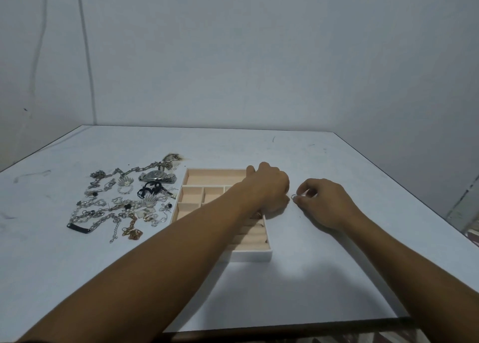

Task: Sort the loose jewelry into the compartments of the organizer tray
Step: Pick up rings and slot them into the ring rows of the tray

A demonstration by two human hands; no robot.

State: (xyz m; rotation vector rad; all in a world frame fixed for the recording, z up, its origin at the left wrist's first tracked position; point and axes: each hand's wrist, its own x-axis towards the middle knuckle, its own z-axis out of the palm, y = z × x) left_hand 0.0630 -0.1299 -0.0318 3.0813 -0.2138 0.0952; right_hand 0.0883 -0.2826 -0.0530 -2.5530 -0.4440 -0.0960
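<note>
Pinching a small metal ring (294,197) in its fingertips, your right hand (324,204) sits low over the surface (311,278), just right of the organizer tray (252,256). Your left hand (269,187) reaches across the tray's right side with its fingers curled down; whether they hold anything cannot be told. The loose jewelry pile (121,205), with a wristwatch (156,176) at its far edge, lies left of the tray.

I count one organizer tray (259,255) on one table (337,278). Two hands are in view: one left hand (269,187) and one right hand (324,202). I make out one wristwatch (156,176), two silver fan-shaped pieces (125,181) and one small ring (294,197). There is one jewelry pile (116,210), its chains too tangled to count.
</note>
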